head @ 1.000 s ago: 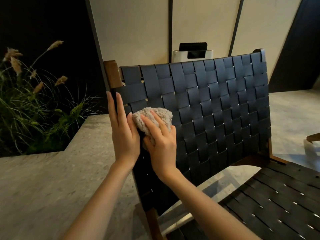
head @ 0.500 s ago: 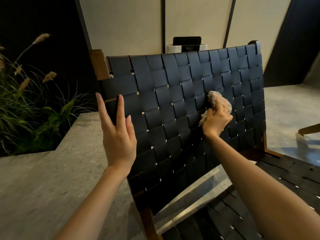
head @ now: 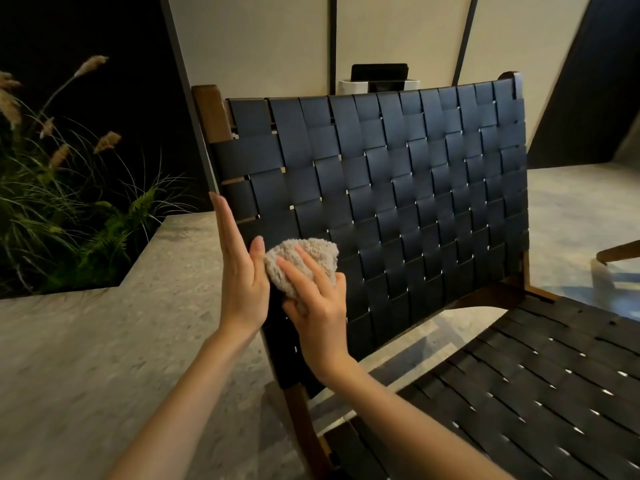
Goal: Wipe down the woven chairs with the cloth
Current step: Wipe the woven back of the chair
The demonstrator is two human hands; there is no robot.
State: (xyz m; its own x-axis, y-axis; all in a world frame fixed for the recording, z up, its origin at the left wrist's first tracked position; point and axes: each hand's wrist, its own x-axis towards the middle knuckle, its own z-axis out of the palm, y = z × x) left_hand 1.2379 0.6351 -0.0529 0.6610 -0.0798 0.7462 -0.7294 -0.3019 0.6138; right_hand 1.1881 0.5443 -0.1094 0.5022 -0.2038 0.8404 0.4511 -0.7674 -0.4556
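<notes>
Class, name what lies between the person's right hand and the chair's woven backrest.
In the head view, the fluffy beige cloth lies bunched between the right hand and the black woven backrest.

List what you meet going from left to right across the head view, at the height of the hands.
plants → left hand → cloth → woven chair back → wooden leg at the far right edge

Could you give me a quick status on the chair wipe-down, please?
Left hand flat against left edge of woven backrest. Right hand grips beige cloth, pressed low on the weave. Nothing in the way.
</notes>
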